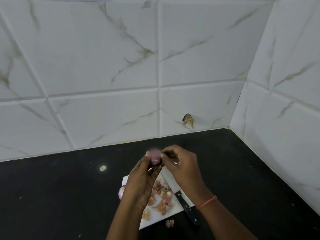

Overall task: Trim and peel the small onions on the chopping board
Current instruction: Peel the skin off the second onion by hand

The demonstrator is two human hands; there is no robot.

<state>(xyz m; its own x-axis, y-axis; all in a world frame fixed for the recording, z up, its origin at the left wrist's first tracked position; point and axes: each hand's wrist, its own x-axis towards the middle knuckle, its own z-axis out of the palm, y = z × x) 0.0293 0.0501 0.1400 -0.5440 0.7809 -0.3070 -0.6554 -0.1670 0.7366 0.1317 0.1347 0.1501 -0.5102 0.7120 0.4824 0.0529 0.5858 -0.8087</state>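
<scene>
Small onion point(155, 158), purple and partly blurred, is held in the air above the far end of the chopping board point(156, 218); the left hand point(141, 185) grips it between curled fingers while the right hand point(181, 166) pinches at its top. Nearest the camera, a peel scrap point(169, 223) lies on the black counter point(60, 196) just off the board's near edge. Loose skins point(162, 196) litter the board, a knife point(186, 207) rests along its right edge, and another onion point(121, 192) sits at its left edge. Beyond rises a marbled tile wall point(103, 66)
</scene>
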